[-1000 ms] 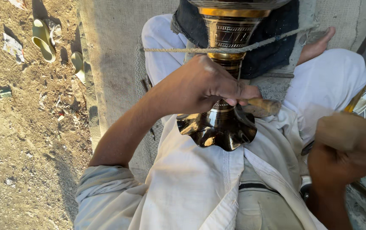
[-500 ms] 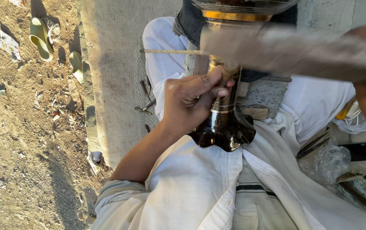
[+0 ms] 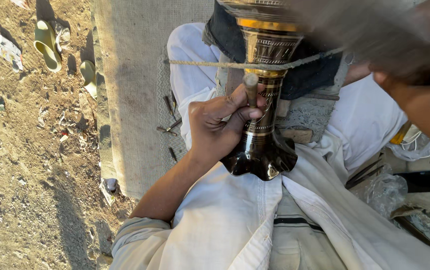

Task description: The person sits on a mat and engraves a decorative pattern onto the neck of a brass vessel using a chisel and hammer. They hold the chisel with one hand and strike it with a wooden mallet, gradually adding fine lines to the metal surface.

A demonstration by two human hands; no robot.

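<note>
A black and gold metal vase (image 3: pixel 261 152) lies across my lap, its flared mouth toward me, with a rope (image 3: pixel 200 63) stretched over its neck. My left hand (image 3: pixel 214 131) holds a thin metal chisel (image 3: pixel 250 89) between thumb and fingers, its tip against the engraved neck of the vase. My right hand (image 3: pixel 422 102) is raised at the upper right and grips a hammer (image 3: pixel 370 35) that is badly blurred by motion. The hammer is above the chisel and apart from it.
I sit on a grey woven mat (image 3: pixel 135 75) with several loose chisels (image 3: pixel 170 125) beside my knee. Bare dirt with litter and two yellow sandals (image 3: pixel 47 47) lies to the left. A dark phone (image 3: pixel 420 181) and a clear plastic bag (image 3: pixel 385 192) rest at the right.
My right hand has risen from low on the right to the upper right with the hammer. My left hand has set the chisel more upright on the vase neck.
</note>
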